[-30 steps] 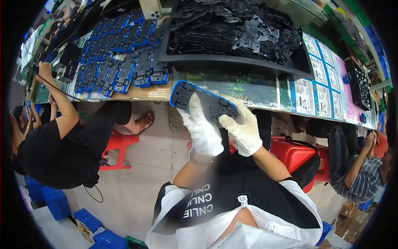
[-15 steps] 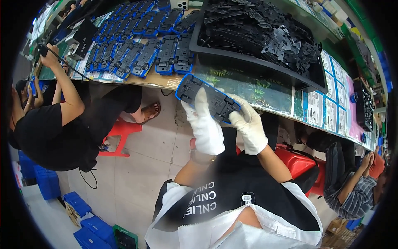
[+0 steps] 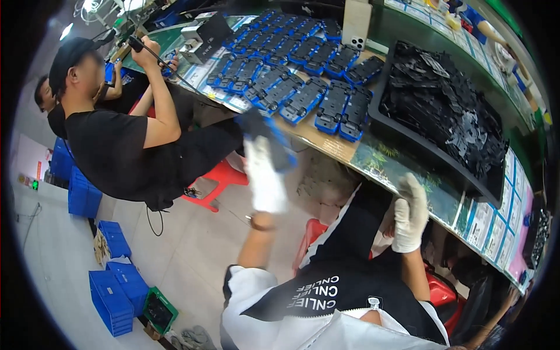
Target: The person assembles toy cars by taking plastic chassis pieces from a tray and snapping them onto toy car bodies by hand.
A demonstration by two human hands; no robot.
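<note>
My white-gloved left hand (image 3: 265, 181) grips a blue toy car (image 3: 263, 133) with a black underside, out over the left part of the bench's front edge. Motion blurs both the hand and the car. My right hand (image 3: 412, 216), also gloved, hovers by the bench edge at the right with fingers stretched out and nothing in it. Rows of similar toy cars (image 3: 304, 100) lie wheels up on the bench beyond my left hand. A black bin (image 3: 434, 156) heaped with black plastic parts (image 3: 429, 96) stands beyond my right hand.
At the left a seated co-worker (image 3: 111, 134) holds a corded black tool (image 3: 136, 44). A white phone (image 3: 356, 23) stands behind the cars, and a dark box-shaped device (image 3: 205, 36) sits near the co-worker. Blue crates (image 3: 111, 303) and a red stool (image 3: 219, 181) are on the floor.
My left hand has carried the toy car to the left. My right hand has let go of it and moved right. The view has turned left.
</note>
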